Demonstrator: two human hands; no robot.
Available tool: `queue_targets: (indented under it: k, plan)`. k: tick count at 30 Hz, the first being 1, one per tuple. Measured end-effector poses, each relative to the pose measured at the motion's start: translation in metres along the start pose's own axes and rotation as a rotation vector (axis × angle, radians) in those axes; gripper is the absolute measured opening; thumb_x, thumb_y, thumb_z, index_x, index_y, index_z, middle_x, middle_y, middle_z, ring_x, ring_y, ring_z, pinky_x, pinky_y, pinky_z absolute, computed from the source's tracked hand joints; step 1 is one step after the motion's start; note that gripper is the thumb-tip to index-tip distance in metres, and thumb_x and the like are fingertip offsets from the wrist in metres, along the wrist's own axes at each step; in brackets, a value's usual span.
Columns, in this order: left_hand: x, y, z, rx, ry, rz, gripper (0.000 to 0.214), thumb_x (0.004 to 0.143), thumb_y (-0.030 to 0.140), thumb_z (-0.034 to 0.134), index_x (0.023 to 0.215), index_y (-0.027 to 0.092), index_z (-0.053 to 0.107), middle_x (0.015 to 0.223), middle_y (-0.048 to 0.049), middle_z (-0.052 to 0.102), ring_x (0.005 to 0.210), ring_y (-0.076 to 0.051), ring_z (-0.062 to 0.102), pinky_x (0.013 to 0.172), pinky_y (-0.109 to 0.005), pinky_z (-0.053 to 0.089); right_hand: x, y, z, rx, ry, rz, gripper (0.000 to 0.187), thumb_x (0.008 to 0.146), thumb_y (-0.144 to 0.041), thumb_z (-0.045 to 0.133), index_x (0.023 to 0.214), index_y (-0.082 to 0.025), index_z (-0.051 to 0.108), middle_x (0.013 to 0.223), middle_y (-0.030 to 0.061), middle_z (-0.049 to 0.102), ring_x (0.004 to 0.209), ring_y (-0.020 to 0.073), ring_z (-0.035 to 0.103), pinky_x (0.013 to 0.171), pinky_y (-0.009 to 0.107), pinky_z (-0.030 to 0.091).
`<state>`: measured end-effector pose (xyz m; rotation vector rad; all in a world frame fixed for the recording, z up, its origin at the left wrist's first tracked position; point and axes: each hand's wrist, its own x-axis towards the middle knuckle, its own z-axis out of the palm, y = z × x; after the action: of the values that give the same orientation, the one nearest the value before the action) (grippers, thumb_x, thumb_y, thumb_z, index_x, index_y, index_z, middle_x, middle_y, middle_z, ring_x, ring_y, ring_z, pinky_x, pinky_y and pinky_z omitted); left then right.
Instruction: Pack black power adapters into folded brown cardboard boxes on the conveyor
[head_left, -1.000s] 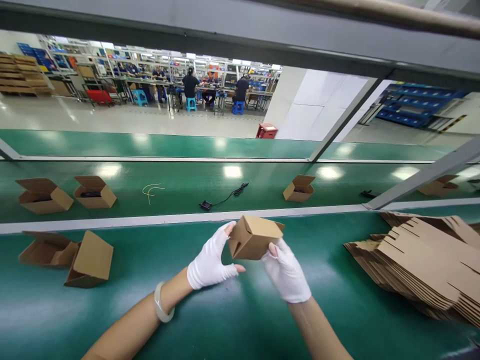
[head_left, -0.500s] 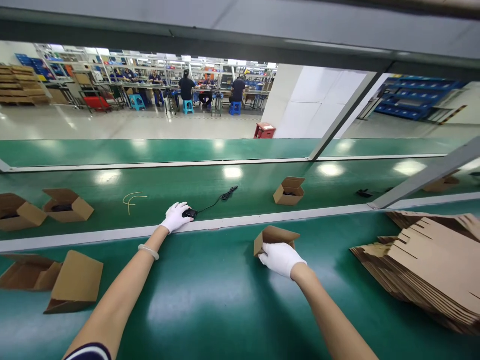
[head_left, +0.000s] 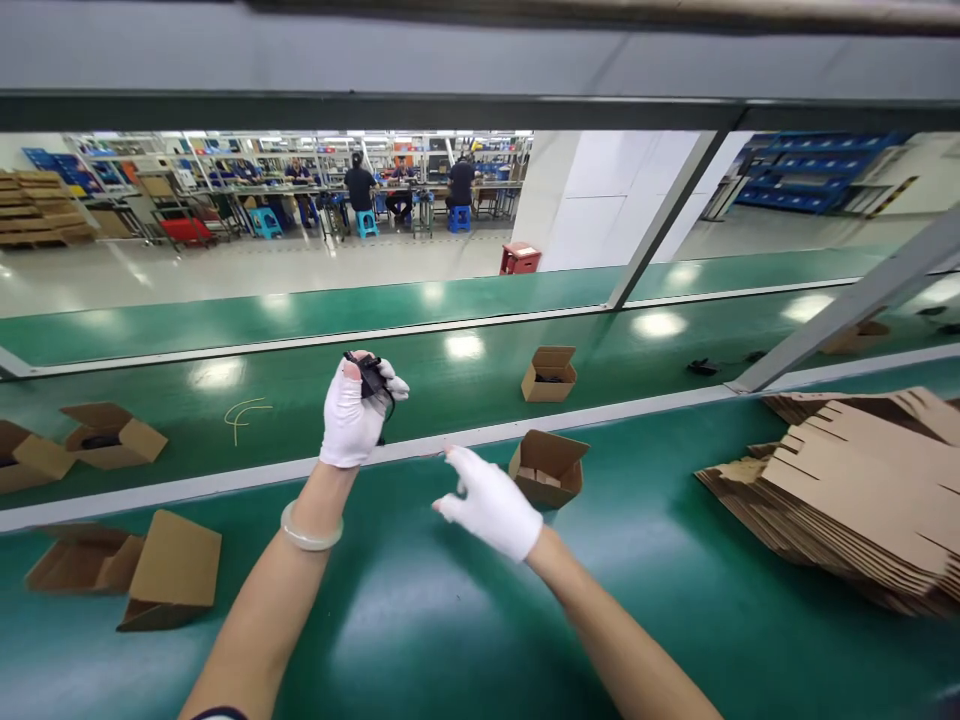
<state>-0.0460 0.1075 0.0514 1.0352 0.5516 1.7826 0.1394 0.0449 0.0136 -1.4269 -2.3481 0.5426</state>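
My left hand (head_left: 351,415), in a white glove, is raised over the green belt (head_left: 420,610) and closed around a small black device with its cable (head_left: 369,373). My right hand (head_left: 491,505), also gloved, hovers open with fingers spread, just left of an open cardboard box (head_left: 549,468) that stands on the near belt. The right hand touches nothing.
A stack of flat cardboard blanks (head_left: 855,490) lies at the right. Two open boxes (head_left: 127,565) sit at the near left, more boxes (head_left: 112,435) ride the middle belt, and another box (head_left: 550,373) sits farther back. Grey frame bars cross at the right. People work far behind.
My left hand has lifted the black device off the middle belt. My right hand has let go of the box, which now stands on the near belt, and moved left.
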Motion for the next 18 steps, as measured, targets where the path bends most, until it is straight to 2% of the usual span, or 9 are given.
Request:
queue_targets:
  k: [2, 3, 5, 7, 9, 11, 13, 15, 18]
  plan:
    - [-0.015, 0.015, 0.03, -0.086, -0.03, -0.019, 0.035, 0.078, 0.053, 0.059, 0.091, 0.022, 0.05, 0.073, 0.0027, 0.055, 0.06, -0.01, 0.06, 0.051, -0.021, 0.048, 0.008, -0.019, 0.017, 0.162, -0.071, -0.069, 0.069, 0.066, -0.035, 0.069, 0.128, -0.016, 0.045, 0.112, 0.01, 0.061, 0.068, 0.0154, 0.058, 0.065, 0.029, 0.046]
    - [-0.023, 0.021, 0.041, -0.098, -0.041, -0.022, 0.034, 0.079, 0.053, 0.058, 0.091, 0.022, 0.05, 0.074, 0.0026, 0.055, 0.06, -0.01, 0.06, 0.049, -0.02, 0.047, 0.009, -0.029, 0.024, 0.238, -0.121, -0.085, 0.071, 0.064, -0.034, 0.07, 0.127, -0.015, 0.045, 0.104, 0.0085, 0.064, 0.065, 0.0152, 0.056, 0.063, 0.029, 0.045]
    - [-0.038, 0.031, 0.056, -0.095, -0.045, -0.013, 0.034, 0.079, 0.053, 0.058, 0.092, 0.023, 0.05, 0.075, 0.0024, 0.055, 0.061, -0.011, 0.061, 0.048, -0.02, 0.048, 0.007, -0.044, 0.037, 0.377, -0.243, -0.1, 0.06, 0.064, -0.031, 0.068, 0.12, -0.017, 0.053, 0.082, 0.0022, 0.065, 0.06, 0.0142, 0.052, 0.059, 0.027, 0.042]
    - [-0.05, 0.039, 0.06, -0.071, -0.021, 0.022, 0.034, 0.078, 0.052, 0.06, 0.092, 0.023, 0.05, 0.076, 0.0026, 0.056, 0.063, -0.011, 0.062, 0.05, -0.021, 0.05, -0.002, -0.052, 0.044, 0.579, -0.372, -0.14, 0.045, 0.066, -0.024, 0.061, 0.111, -0.019, 0.058, 0.075, -0.0006, 0.064, 0.058, 0.0128, 0.05, 0.056, 0.025, 0.041]
    - [-0.057, 0.045, 0.059, -0.04, 0.016, 0.062, 0.034, 0.077, 0.052, 0.061, 0.092, 0.024, 0.049, 0.078, 0.0031, 0.057, 0.065, -0.012, 0.063, 0.052, -0.022, 0.052, -0.014, -0.053, 0.045, 0.841, -0.461, -0.158, 0.039, 0.07, -0.02, 0.052, 0.109, -0.02, 0.059, 0.082, 0.0011, 0.066, 0.061, 0.0119, 0.051, 0.056, 0.023, 0.04]
    - [-0.061, 0.048, 0.056, -0.012, 0.053, 0.103, 0.034, 0.078, 0.052, 0.06, 0.093, 0.024, 0.049, 0.079, 0.0034, 0.058, 0.068, -0.012, 0.065, 0.055, -0.022, 0.053, -0.027, -0.048, 0.04, 1.086, -0.498, -0.114, 0.036, 0.076, -0.023, 0.045, 0.109, -0.018, 0.058, 0.092, 0.0052, 0.067, 0.06, 0.0106, 0.05, 0.052, 0.022, 0.038]
    - [-0.063, 0.049, 0.054, 0.016, 0.088, 0.142, 0.032, 0.079, 0.051, 0.059, 0.094, 0.024, 0.049, 0.081, 0.0029, 0.06, 0.071, -0.012, 0.066, 0.057, -0.023, 0.055, -0.041, -0.04, 0.032, 1.237, -0.508, -0.052, 0.037, 0.081, -0.032, 0.039, 0.109, -0.016, 0.057, 0.092, 0.008, 0.067, 0.053, 0.0089, 0.046, 0.047, 0.022, 0.034]
    - [-0.064, 0.047, 0.053, 0.038, 0.114, 0.17, 0.031, 0.079, 0.049, 0.06, 0.093, 0.023, 0.05, 0.082, 0.0023, 0.061, 0.073, -0.014, 0.067, 0.058, -0.024, 0.055, -0.055, -0.035, 0.022, 1.261, -0.523, -0.025, 0.04, 0.078, -0.038, 0.046, 0.11, -0.016, 0.055, 0.086, 0.0067, 0.067, 0.049, 0.008, 0.043, 0.046, 0.022, 0.033]
    - [-0.066, 0.043, 0.052, 0.054, 0.121, 0.152, 0.03, 0.079, 0.047, 0.06, 0.093, 0.023, 0.05, 0.083, 0.0015, 0.063, 0.076, -0.016, 0.068, 0.059, -0.026, 0.056, -0.075, -0.036, 0.007, 1.045, -0.502, 0.018, 0.043, 0.064, -0.028, 0.062, 0.106, -0.019, 0.056, 0.072, -0.001, 0.062, 0.051, 0.0093, 0.046, 0.049, 0.023, 0.038]
